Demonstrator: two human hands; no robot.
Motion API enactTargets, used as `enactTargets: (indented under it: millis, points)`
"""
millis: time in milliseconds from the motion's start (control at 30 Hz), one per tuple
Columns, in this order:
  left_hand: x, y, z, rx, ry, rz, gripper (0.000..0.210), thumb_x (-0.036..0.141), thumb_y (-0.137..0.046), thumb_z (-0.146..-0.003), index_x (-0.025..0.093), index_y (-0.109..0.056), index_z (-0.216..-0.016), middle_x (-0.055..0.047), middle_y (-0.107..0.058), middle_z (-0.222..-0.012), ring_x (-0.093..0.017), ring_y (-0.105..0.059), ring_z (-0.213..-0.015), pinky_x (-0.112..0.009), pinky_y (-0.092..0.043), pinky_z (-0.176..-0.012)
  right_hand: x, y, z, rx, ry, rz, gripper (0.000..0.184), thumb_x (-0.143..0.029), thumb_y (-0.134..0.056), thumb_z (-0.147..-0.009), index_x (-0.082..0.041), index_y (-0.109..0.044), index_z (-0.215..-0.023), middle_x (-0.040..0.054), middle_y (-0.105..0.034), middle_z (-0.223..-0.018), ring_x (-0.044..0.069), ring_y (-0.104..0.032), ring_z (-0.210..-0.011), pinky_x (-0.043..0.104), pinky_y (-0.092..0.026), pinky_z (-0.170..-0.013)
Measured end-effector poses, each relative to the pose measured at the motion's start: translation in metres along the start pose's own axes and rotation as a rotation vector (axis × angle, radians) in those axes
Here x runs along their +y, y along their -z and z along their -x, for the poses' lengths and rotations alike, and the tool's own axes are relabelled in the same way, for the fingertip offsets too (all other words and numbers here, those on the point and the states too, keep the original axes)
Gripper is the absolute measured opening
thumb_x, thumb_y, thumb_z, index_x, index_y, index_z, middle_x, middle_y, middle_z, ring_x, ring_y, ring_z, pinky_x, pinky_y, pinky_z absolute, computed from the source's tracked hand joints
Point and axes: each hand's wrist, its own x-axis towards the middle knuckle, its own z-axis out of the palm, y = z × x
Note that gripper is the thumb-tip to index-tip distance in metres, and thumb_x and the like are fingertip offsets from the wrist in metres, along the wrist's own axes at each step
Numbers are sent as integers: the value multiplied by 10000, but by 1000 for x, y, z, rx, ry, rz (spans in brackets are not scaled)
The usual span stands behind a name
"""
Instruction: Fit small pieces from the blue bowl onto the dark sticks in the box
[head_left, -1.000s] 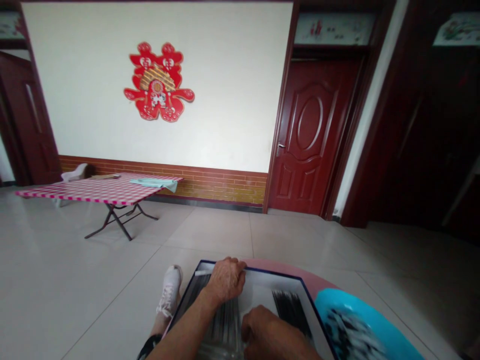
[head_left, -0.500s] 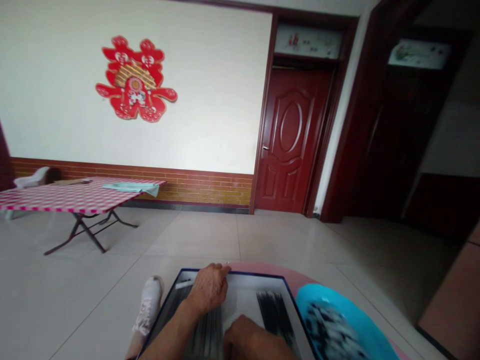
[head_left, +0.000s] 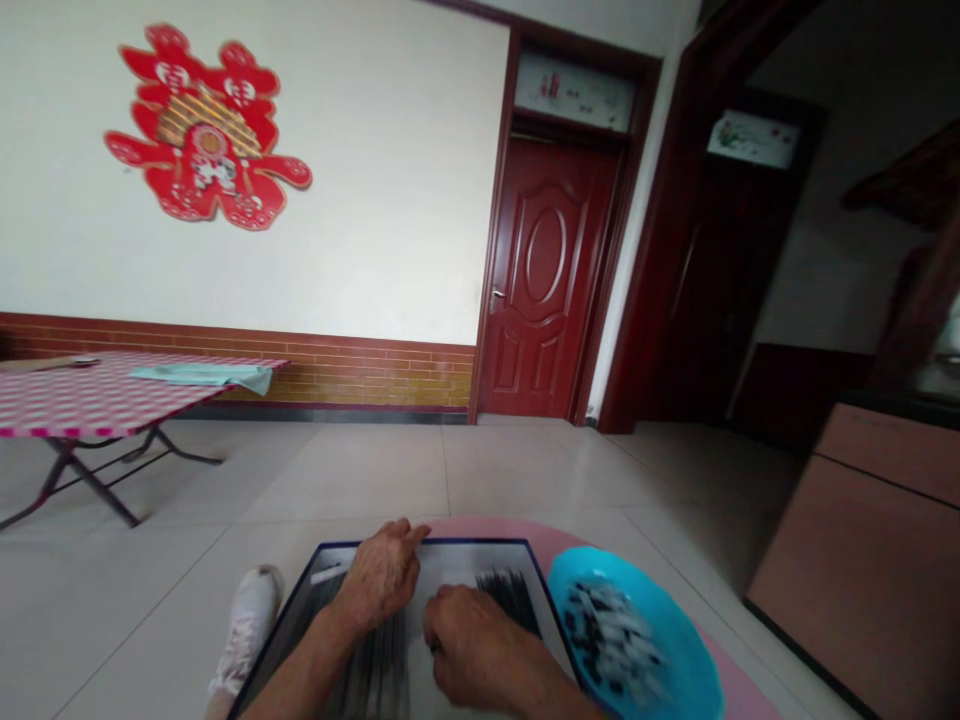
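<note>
A pale wall (head_left: 390,200) with a brick-patterned lower band stands behind a tiled floor (head_left: 337,470). A dark red door (head_left: 544,270) is shut at the wall's right end. A brownish-pink cabinet (head_left: 862,540) stands at the right. A folding table (head_left: 82,400) with a checked top stands at the left; a pale green cloth (head_left: 202,375) lies at its edge. A red ornament (head_left: 210,130) is fixed to the wall above.

In the foreground, a pink surface (head_left: 551,540) shows beyond and to the right of a shallow, blue-edged box (head_left: 450,565). A blue basin (head_left: 697,650) is just beside the box's right wall and holds small white and black pieces (head_left: 611,630), blurred in part. A white shoe (head_left: 247,610) is on the floor, left of the box.

The left hand (head_left: 382,570) lies over the box's far edge, fingers reaching to the rim; whether it grips anything cannot be told. The right hand (head_left: 472,640) is curled over the middle of the box, fingers bent inward; its contents cannot be told.

Thin dark sticks (head_left: 379,660) lie lengthwise in the box's left half, partly under the left forearm. A second dark bundle (head_left: 514,595) lies along its right side, partly hidden by the right hand. A small white strip (head_left: 330,572) lies near the far left corner.
</note>
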Motion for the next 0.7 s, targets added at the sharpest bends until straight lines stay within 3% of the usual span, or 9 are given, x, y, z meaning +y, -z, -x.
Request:
enactTargets:
  millis: [133,233,367,433,500,567,633,700]
  points:
    - [-4,-7,0,50,-56,57,502,58,-327,-775,172,-464,-1244,-91,-583,-963,-214,-537,-911,-335,-438,-824,29,34,10,196,-37,-1,241,-109,-460,-676,-193,-608,-847,50,-643,-868,177,-564,-843,252,-381,-728]
    - [-6,-13,-1,80,-66,156,555,57,-300,-800,195,-352,-1335,-97,-600,-1031,-210,-559,-948,-337,-445,-842,65,56,36,246,-130,60,221,-110,-434,-687,-185,-599,-813,57,-629,-859,184,-544,-838,269,-374,-739]
    - [-5,-18,-3,139,-57,339,496,129,-282,-857,201,-321,-1346,-108,-602,-1122,-198,-590,-962,-326,-452,-846,113,59,66,176,-287,99,237,-93,-420,-679,-175,-618,-780,66,-635,-797,199,-560,-792,293,-388,-729]
    - [-3,-18,-3,177,-26,401,424,197,-287,-882,187,-388,-1293,-101,-645,-1022,-193,-617,-893,-317,-463,-811,123,55,68,241,-307,76,284,-115,-450,-692,-162,-619,-915,92,-633,-918,212,-561,-887,305,-387,-807]
    - [-1,-15,-4,188,47,467,386,270,-281,-902,161,-431,-1241,-65,-669,-797,-180,-636,-733,-298,-480,-714,118,50,57,343,-275,25,331,-160,-448,-741,-150,-582,-1043,116,-600,-1048,214,-536,-991,314,-364,-888]
    - [1,-11,-5,196,141,557,380,330,-265,-915,145,-455,-1186,-13,-622,-615,-165,-615,-584,-279,-473,-621,97,45,35,393,-198,-58,316,-198,-401,-794,-152,-572,-1055,117,-594,-1066,205,-529,-1010,316,-359,-908]
    - [2,-6,-6,244,223,651,364,375,-267,-915,153,-472,-1118,20,-583,-554,-156,-596,-519,-267,-458,-572,66,37,7,383,-98,-175,292,-230,-362,-824,-158,-586,-998,107,-616,-1017,199,-546,-971,320,-380,-881]
    - [2,-3,-7,325,282,733,334,410,-288,-906,176,-476,-1053,39,-570,-552,-150,-587,-497,-262,-450,-553,35,25,-20,290,-59,-342,297,-263,-331,-841,-164,-597,-929,90,-639,-927,191,-578,-883,313,-427,-782]
